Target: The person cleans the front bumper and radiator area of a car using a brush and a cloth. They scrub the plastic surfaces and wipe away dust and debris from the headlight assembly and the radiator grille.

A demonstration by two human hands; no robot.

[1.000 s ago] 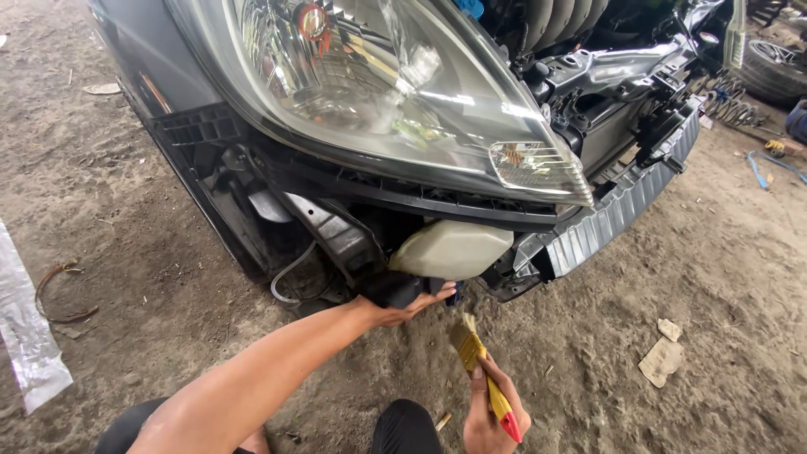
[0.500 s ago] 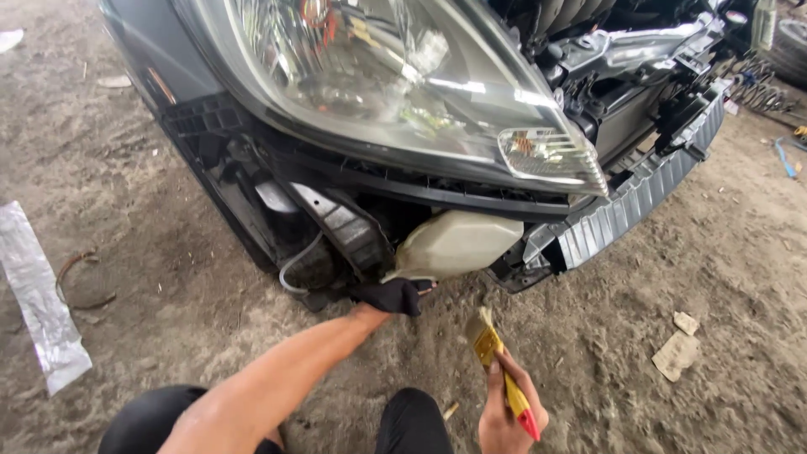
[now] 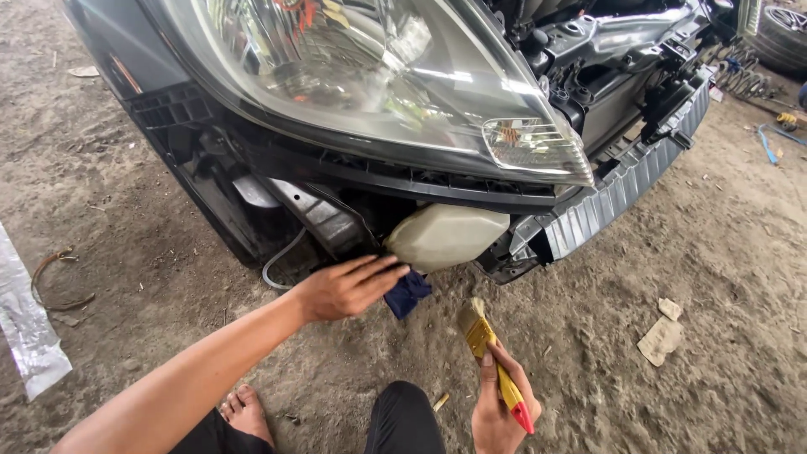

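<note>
The left hand (image 3: pixel 349 287), at centre frame, lies flat with fingers extended and close together, pressing a dark blue cloth (image 3: pixel 408 294) just below the cream-coloured reservoir (image 3: pixel 445 235) under the headlamp (image 3: pixel 378 76). The right hand (image 3: pixel 500 403), at lower centre right, has its fingers wrapped around the yellow-and-red handle of a paintbrush (image 3: pixel 492 361), bristles pointing up toward the reservoir without touching it. Paper scraps (image 3: pixel 661 335) lie on the dirt floor at right.

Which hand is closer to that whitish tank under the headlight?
Left. The left hand reaches right beside the whitish tank, fingers near its lower edge. The right hand stays lower down, holding a paintbrush.
</note>
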